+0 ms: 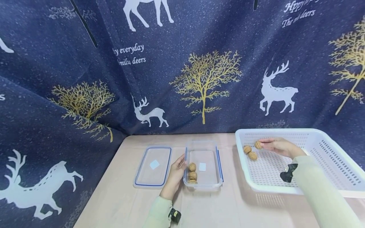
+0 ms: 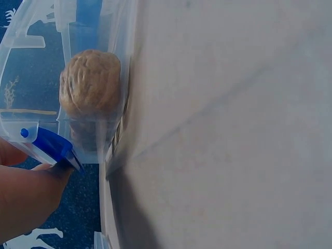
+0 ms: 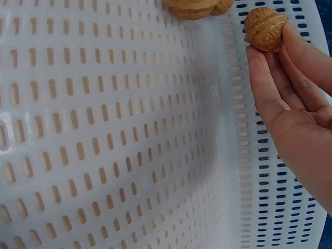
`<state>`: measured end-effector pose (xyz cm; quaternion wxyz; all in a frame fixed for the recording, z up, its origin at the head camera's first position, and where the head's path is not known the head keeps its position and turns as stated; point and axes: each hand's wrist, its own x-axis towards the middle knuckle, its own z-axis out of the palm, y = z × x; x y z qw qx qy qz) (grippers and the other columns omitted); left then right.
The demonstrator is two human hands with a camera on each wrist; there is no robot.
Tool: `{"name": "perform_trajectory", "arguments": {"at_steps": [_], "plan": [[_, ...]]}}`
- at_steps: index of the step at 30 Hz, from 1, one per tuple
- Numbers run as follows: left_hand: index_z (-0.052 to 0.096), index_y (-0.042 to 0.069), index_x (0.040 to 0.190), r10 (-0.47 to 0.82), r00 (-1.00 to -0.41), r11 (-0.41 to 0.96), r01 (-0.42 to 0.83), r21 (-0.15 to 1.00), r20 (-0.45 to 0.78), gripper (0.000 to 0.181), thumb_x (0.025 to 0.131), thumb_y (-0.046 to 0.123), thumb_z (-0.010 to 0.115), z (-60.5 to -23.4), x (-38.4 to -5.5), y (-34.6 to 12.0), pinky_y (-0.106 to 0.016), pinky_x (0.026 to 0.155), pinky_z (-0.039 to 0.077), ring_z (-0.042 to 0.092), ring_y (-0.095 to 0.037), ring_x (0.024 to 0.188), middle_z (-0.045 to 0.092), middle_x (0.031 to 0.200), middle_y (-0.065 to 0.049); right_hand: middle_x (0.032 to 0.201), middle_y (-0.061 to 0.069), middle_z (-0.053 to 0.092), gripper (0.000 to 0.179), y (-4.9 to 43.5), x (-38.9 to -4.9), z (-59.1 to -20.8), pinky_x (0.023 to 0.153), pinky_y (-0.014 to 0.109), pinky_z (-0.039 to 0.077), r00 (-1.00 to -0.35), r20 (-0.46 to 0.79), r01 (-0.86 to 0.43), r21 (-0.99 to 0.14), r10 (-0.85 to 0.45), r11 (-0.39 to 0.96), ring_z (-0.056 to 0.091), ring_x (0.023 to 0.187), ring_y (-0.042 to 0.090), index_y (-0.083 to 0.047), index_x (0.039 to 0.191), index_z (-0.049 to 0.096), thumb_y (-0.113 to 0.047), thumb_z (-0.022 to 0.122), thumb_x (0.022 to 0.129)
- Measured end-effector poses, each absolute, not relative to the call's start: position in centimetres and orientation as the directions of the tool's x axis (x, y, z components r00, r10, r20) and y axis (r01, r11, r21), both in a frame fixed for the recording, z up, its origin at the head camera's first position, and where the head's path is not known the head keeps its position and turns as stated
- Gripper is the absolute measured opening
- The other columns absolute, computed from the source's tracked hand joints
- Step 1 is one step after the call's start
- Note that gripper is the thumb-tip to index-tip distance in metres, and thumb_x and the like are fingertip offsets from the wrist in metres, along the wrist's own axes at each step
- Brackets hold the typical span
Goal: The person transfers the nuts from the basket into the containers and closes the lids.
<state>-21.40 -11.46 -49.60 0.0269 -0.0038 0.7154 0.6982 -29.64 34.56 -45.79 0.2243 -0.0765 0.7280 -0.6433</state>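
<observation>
My right hand (image 1: 280,147) pinches a walnut (image 1: 258,145) between thumb and fingertips, above the far left part of a white perforated basket (image 1: 273,180). Two more walnuts (image 1: 250,153) lie in the basket just below it. In the right wrist view the pinched walnut (image 3: 265,29) shows clearly at the fingertips. My left hand (image 1: 177,169) rests against the left side of a clear plastic storage box (image 1: 209,180), its thumb by a blue-edged locking flap (image 2: 52,145) in the left wrist view. Several walnuts (image 1: 192,171) sit in a row along the box's left wall.
A clear lid (image 1: 152,166) with a blue seal lies flat on the table, left of the box. The pale tablecloth (image 1: 231,202) spans the gap between box and basket. Behind the table hangs a dark blue cloth (image 1: 171,76) printed with deer and trees.
</observation>
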Motion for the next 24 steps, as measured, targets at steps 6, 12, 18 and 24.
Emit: {"name": "perform_trajectory", "arguments": {"at_steps": [6,12,18,24], "plan": [[0.037,-0.002,0.145,0.032,-0.999,0.017,-0.043,0.999,-0.043,0.047,0.099,0.007,0.045,-49.7,-21.4,-11.5,-0.046,0.116,0.026,0.029,-0.039,0.139,0.034,0.149,-0.025,0.101,-0.011,0.066,0.037,34.3,-29.7,-45.1,0.096,0.026,0.051,-0.906,-0.197,0.147,-0.976,-0.374,0.157,0.063,0.095,0.002,0.015,0.129,0.05,0.001,0.054,0.095],[0.036,-0.003,0.145,0.035,-0.999,0.021,-0.038,0.999,-0.038,0.047,0.1,0.008,0.046,-49.7,-21.4,-11.5,-0.047,0.115,0.026,0.029,-0.04,0.139,0.033,0.149,-0.025,0.102,-0.013,0.066,0.027,33.9,-29.5,-44.1,0.095,0.022,0.051,-0.914,-0.185,0.146,-0.98,-0.361,0.133,0.062,0.096,0.0,-0.005,0.122,0.064,-0.004,0.057,0.096],[0.034,-0.006,0.144,0.047,-0.998,0.017,-0.035,0.999,-0.035,0.048,0.1,0.006,0.045,-49.0,-21.0,-11.5,-0.048,0.115,0.026,0.028,-0.042,0.139,0.032,0.149,-0.028,0.1,-0.008,0.068,0.022,32.9,-29.8,-43.2,0.098,0.024,0.05,-0.922,-0.173,0.164,-0.985,-0.347,0.056,0.064,0.095,0.002,-0.014,0.109,0.068,-0.002,0.056,0.095],[0.036,-0.003,0.145,0.036,-0.998,0.018,-0.045,0.999,-0.045,0.047,0.099,0.007,0.046,-49.7,-21.4,-11.5,-0.047,0.115,0.026,0.029,-0.04,0.139,0.033,0.149,-0.025,0.101,-0.01,0.067,0.021,31.6,-29.8,-42.1,0.098,0.022,0.049,-0.931,-0.173,0.167,-0.985,-0.323,0.045,0.063,0.097,0.0,-0.015,0.112,0.065,-0.005,0.058,0.095]]}}
